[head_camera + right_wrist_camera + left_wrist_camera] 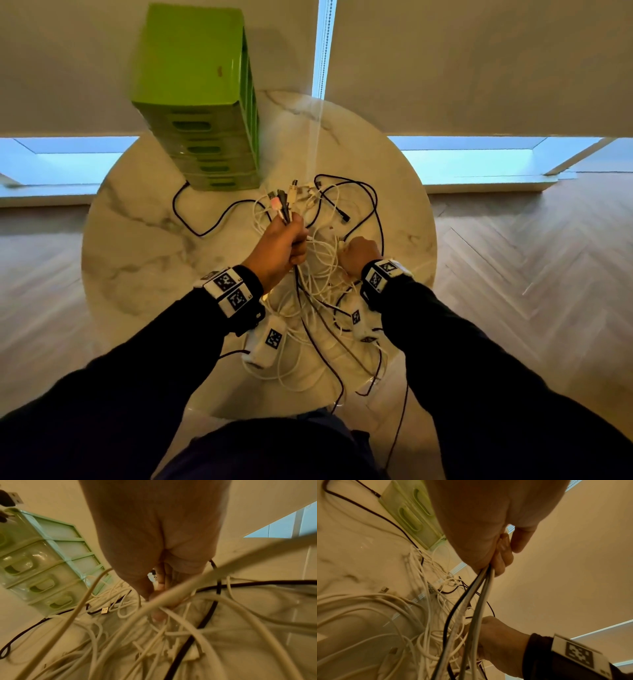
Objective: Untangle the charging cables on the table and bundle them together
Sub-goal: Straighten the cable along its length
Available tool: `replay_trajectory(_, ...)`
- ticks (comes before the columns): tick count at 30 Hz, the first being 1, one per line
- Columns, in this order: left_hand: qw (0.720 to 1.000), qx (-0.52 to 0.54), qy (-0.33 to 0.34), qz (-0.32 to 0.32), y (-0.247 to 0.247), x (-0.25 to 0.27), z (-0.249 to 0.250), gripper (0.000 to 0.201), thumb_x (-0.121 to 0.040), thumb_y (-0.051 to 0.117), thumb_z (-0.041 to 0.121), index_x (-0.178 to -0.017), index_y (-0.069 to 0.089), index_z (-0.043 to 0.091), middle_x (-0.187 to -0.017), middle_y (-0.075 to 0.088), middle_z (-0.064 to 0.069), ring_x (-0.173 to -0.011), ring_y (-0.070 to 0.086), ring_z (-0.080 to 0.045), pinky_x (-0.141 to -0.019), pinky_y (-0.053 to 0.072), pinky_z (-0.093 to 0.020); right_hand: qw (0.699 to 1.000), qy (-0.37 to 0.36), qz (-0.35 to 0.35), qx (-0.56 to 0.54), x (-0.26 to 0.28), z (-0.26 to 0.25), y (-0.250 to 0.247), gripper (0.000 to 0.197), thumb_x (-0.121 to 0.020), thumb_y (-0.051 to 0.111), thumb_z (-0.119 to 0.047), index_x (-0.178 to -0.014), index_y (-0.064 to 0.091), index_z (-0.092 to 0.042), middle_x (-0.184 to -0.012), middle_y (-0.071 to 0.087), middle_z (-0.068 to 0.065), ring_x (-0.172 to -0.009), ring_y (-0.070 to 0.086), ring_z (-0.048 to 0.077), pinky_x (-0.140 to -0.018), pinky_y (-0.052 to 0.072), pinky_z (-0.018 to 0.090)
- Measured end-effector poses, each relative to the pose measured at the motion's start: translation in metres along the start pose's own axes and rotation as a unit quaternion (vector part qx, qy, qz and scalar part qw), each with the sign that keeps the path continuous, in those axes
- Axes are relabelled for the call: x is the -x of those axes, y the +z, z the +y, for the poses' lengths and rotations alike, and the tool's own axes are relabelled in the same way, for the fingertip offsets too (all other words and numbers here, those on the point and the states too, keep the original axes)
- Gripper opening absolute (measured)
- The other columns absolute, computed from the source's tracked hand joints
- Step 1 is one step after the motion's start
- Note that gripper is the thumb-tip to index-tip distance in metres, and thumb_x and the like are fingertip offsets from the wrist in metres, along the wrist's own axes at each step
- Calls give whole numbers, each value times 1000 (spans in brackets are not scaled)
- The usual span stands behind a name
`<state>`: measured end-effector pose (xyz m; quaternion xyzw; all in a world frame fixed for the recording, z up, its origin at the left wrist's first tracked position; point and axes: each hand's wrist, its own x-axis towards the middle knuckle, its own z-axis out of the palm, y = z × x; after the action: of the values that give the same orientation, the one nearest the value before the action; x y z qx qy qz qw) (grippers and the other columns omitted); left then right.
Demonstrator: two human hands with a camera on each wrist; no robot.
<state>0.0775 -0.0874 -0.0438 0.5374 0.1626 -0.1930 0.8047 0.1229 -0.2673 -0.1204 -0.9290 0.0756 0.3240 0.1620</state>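
Tangling white-and-black charging cables (318,274), plugs fisted

Right hand's (359,253) fingers buried in the cable tangle (318,274), near edge of the desk (137,240) behind dark sleeves (479,359), blurred green drawer unit (198,96) in head view

green drawer unit (191,102): upright, far left of round marble table (137,267) | wood floor (531,274) around
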Motion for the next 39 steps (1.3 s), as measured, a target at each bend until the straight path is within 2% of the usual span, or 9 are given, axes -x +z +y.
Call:
replay_trajectory(3,1000,-1,-8,-3,-2,-2,-4,31,-108,33,9,-80,34,22,-58,31,10,-50,21,-7,-49,19,-23,1000,4,-26,7,-2,1,-3,32,-99,50,-33,-104,60,-3,-121,63,22,-107,62,37,-76,48,35)
replay_trajectory(6,1000,13,-16,-1,-5,-4,-8,32,-107,32,7,-79,35,21,-58,29,8,-50,21,-7,-49,18,-24,998,3,30,-58,-1,6,-23,38,-102,44,-30,-122,53,2,-127,59,25,-114,58,42,-80,44,35)
replay_trajectory(9,999,30,-14,5,-7,-5,-12,35,-107,30,7,-76,31,22,-57,28,9,-50,20,-7,-47,19,-22,977,-44,121,-171,4,5,-57,31,-104,42,-29,-117,47,-2,-118,64,25,-108,61,42,-78,41,34)
replay_trajectory(13,998,50,-10,27,0,-1,-12,32,-108,34,11,-79,35,23,-56,30,11,-50,22,-6,-50,18,-23,896,-149,225,-352,21,-24,-100,14,-101,41,-33,-95,44,-21,-87,72,0,-89,69,26,-86,53,46)
replay_trajectory(15,998,56,-1,30,4,1,-9,30,-106,37,13,-79,38,24,-58,31,10,-51,23,-6,-54,15,-26,882,-208,248,-342,36,-37,-110,15,-103,43,-29,-93,43,-19,-83,69,-3,-82,67,20,-82,52,41)
replay_trajectory(21,991,101,52,65,10,11,2,24,-103,49,42,-95,53,20,-62,30,7,-51,26,-7,-49,21,-23,911,-359,127,-160,81,-54,-62,13,-103,50,-23,-97,48,-12,-78,58,-3,-71,55,20,-66,42,35)
replay_trajectory(24,992,76,85,52,1,18,1,27,-104,50,41,-82,52,25,-62,32,6,-53,26,-8,-52,18,-28,917,-360,116,-128,89,-52,-38,14,-102,50,-29,-96,48,-17,-78,58,-4,-71,55,20,-65,44,39)
replay_trajectory(32,986,-5,155,59,-19,32,10,26,-107,45,28,-82,44,21,-59,28,8,-51,25,-8,-51,22,-25,914,-397,71,-52,99,-56,-25,25,-108,37,-32,-94,53,-19,-84,57,-1,-79,54,22,-75,46,42)
replay_trajectory(39,978,94,114,150,-36,22,36,14,-103,54,32,-94,48,24,-67,36,8,-53,29,-6,-55,24,-24,922,-362,103,-95,105,-66,-40,26,-108,36,-36,-111,57,-20,-94,67,1,-81,61,22,-75,47,36)
